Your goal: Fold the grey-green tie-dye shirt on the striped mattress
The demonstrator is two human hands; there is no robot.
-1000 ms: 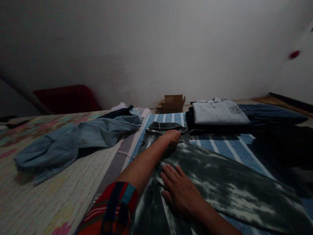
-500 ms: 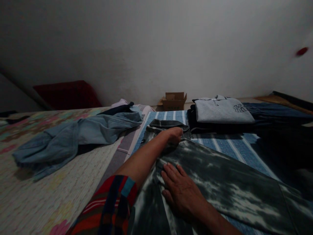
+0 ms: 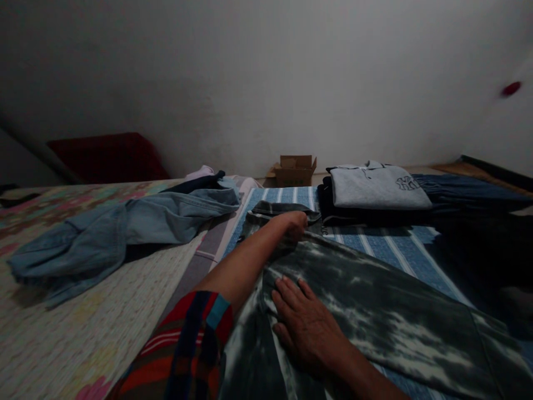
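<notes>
A pair of dark green and white tie-dye trousers (image 3: 375,294) lies spread out, its waistband at the far end and one leg stretching off to the right. My left hand (image 3: 296,225) is at the trousers just below the waistband, fingers curled into the fabric; the fingertips are hidden from me. Nearer to me, my right hand (image 3: 306,319) rests flat on the trousers around the crotch, fingers stretched out and holding nothing. A plaid sleeve covers part of my left arm.
Light blue jeans (image 3: 158,216) lie loosely on the flowered bedding (image 3: 162,300) at left. A folded grey sweatshirt (image 3: 378,189) tops a dark pile at right, beside folded dark jeans (image 3: 466,191). Beneath is a blue striped cloth (image 3: 387,250). An open cardboard box (image 3: 293,175) stands by the wall.
The whole view has shifted slightly. Both hands stay at nearly the same spots on the trousers, and nothing is picked up or let go.
</notes>
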